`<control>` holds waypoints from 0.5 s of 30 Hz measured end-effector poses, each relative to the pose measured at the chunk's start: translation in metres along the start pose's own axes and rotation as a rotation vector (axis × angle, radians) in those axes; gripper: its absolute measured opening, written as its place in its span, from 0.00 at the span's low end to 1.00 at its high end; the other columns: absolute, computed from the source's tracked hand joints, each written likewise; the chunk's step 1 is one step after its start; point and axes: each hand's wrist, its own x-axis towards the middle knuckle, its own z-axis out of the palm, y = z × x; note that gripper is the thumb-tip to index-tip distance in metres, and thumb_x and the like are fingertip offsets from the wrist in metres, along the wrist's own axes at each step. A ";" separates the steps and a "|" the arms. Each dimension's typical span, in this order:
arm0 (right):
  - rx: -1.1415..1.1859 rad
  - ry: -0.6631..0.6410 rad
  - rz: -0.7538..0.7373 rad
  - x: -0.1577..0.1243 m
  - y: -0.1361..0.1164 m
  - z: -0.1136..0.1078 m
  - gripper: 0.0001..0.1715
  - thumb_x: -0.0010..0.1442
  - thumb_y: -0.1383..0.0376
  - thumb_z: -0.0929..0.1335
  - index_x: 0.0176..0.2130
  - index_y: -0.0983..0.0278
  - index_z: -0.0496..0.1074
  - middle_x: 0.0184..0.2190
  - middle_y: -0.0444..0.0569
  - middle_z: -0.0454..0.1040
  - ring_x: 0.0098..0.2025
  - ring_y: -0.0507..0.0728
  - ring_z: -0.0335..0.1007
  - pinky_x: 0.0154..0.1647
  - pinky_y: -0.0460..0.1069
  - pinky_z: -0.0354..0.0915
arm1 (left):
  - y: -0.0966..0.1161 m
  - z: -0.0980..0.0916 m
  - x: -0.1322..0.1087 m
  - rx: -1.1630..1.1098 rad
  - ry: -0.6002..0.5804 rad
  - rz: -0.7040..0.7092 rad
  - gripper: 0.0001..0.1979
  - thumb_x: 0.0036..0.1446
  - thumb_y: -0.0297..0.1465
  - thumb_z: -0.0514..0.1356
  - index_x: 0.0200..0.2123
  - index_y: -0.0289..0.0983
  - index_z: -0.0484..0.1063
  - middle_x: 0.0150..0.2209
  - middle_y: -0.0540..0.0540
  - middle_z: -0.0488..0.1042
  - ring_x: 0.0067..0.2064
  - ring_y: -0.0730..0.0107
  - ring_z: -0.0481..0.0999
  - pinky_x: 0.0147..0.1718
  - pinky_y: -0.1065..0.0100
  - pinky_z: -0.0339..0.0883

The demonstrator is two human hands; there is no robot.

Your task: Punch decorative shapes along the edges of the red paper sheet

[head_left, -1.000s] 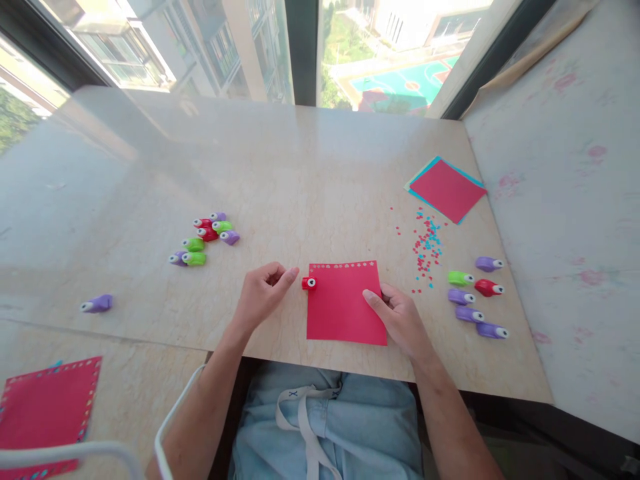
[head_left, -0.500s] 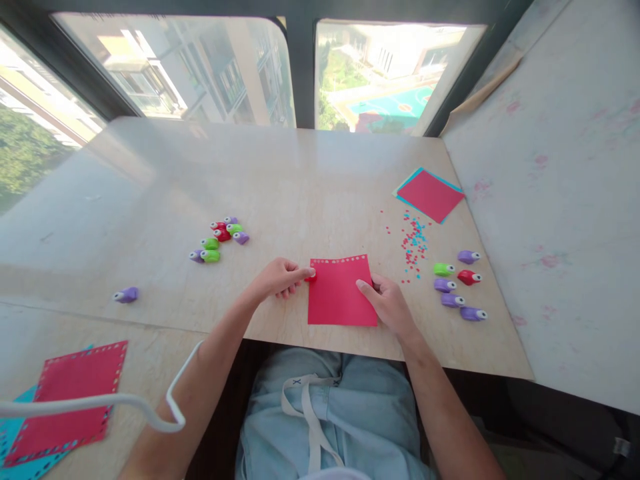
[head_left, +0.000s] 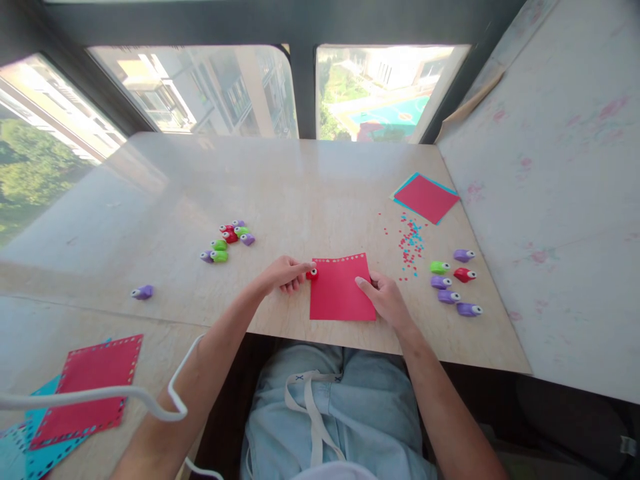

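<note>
A square red sheet of paper (head_left: 343, 290) with a row of punched holes along its top edge lies between my hands at the table's front. My left hand (head_left: 290, 273) is closed around a small red craft punch (head_left: 312, 274), which sits at the sheet's left edge near the top corner. The thumb is by the punch's white button, which shows. On the right edge, my right hand (head_left: 387, 297) pinches the sheet, thumb on top and fingers partly hidden behind it.
Several punches (head_left: 219, 245) cluster at left, with a purple punch (head_left: 143, 292) apart. More punches (head_left: 449, 296) stand at right near paper confetti (head_left: 413, 243) and stacked sheets (head_left: 425, 198). Hole-edged sheets (head_left: 90, 387) lie lower left, behind a white cable (head_left: 100, 395).
The camera view has tilted and shifted slightly. My left thumb has lifted a little, exposing the red punch's button. My right hand keeps its hold on the sheet.
</note>
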 end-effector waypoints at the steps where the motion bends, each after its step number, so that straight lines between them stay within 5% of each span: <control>1: 0.001 -0.001 0.001 0.000 0.000 0.000 0.21 0.59 0.50 0.66 0.35 0.65 0.75 0.29 0.49 0.76 0.32 0.58 0.72 0.31 0.49 0.67 | 0.000 0.000 0.000 -0.003 -0.006 -0.002 0.29 0.50 0.57 0.60 0.19 0.35 0.70 0.16 0.47 0.69 0.16 0.73 0.68 0.15 0.73 0.56; 15: 0.000 -0.012 0.006 0.002 0.003 0.001 0.20 0.59 0.50 0.66 0.34 0.65 0.73 0.29 0.50 0.76 0.33 0.58 0.73 0.31 0.49 0.67 | 0.001 0.000 0.003 0.002 -0.018 0.000 0.26 0.51 0.52 0.63 0.18 0.36 0.67 0.15 0.49 0.68 0.16 0.76 0.66 0.14 0.75 0.55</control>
